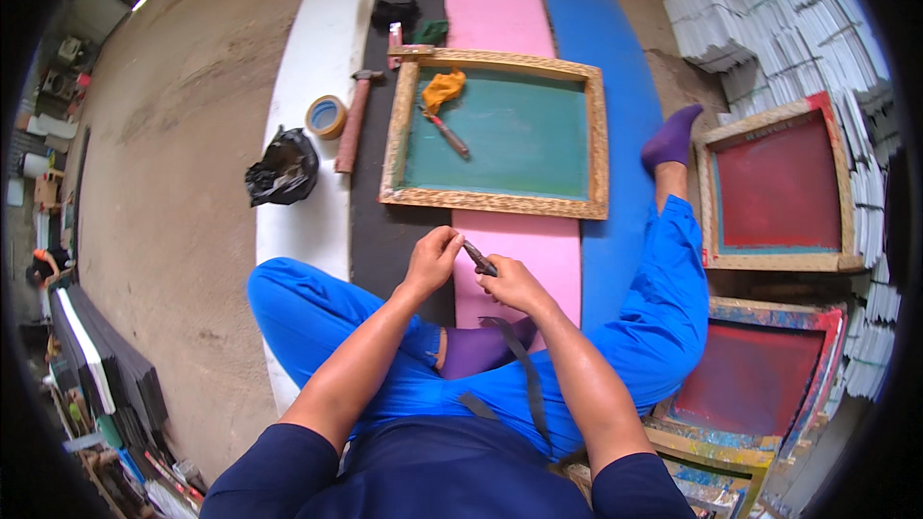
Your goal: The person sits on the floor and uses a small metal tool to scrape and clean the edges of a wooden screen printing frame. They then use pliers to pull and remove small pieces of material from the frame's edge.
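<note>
Above my crossed leg, my right hand (511, 283) is closed round a short, dark, worn handheld tool (479, 258), whose exact kind I cannot make out. My left hand (433, 258) has its fingertips pinched together at the tool's far end; anything small between them is hidden. Just beyond my hands lies a wooden-framed screen (495, 202) with green mesh. On the mesh are a crumpled orange cloth (443, 87) and a small tool with a reddish-brown handle (450, 135).
Left of the screen lie a hammer (355, 120), a tape roll (326, 117) and a black plastic bag (283, 168). White, black, pink and blue mats (615, 67) cover the floor. Red-mesh frames (779, 190) stand at the right beside stacked white sheets (769, 19).
</note>
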The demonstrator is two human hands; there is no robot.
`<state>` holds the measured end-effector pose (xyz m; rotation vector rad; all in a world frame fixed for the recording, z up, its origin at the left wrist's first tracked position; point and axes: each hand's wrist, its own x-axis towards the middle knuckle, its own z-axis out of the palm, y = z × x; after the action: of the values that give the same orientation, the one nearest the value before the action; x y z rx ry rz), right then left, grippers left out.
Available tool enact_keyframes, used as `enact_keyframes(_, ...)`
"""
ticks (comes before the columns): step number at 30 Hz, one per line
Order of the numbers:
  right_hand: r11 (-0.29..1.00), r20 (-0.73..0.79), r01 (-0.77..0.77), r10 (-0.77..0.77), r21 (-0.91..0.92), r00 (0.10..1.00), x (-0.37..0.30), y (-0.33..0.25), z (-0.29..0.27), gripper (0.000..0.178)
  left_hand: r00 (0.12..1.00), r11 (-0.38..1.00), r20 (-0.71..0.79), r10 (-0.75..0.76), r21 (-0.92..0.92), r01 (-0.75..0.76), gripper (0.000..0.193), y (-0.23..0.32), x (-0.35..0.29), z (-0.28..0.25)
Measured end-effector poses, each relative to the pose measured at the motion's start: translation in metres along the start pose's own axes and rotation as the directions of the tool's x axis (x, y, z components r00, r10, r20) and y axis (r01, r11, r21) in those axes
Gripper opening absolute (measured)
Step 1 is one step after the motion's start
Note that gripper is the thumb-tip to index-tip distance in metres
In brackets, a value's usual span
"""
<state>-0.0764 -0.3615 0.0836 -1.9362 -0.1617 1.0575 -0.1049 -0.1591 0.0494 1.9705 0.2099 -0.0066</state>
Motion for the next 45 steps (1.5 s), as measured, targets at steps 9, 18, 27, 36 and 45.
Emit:
enact_keyframes(9,0.934,0.157,-0.091,0.038,0.346,0.987,0.025,0.013,0.013,0.027,0.934,0.905,-0.354,-0.055,0.377,0.196,0.029,-0.022,0.003,-0.04)
enact_keyframes(18,0.92,-0.296,-0.129,0.249,0.37,0.922,0.001,0.047,-0.07,0.024,0.932,0.807,-0.349,-0.102,0.519,0.283,0.02,-0.019,0.006,-0.032)
enact_keyframes(27,0.934,-0.547,-0.258,0.355,0.249,0.758,-0.02,0.072,-0.132,0.023,0.92,0.696,-0.024,0.392,0.661,-0.279,0.03,0.018,0.019,0.027)
enact_keyframes(36,0.934,-0.542,-0.281,0.356,0.219,0.761,-0.012,0.071,-0.143,0.026,0.919,0.698,0.002,0.395,0.649,-0.302,0.03,0.014,0.022,0.042)
enact_keyframes(45,0.889,-0.598,-0.452,0.325,-0.07,0.732,0.001,0.076,-0.149,0.02,0.914,0.708,-0.007,0.406,0.635,-0.31,0.027,0.013,0.024,0.044)
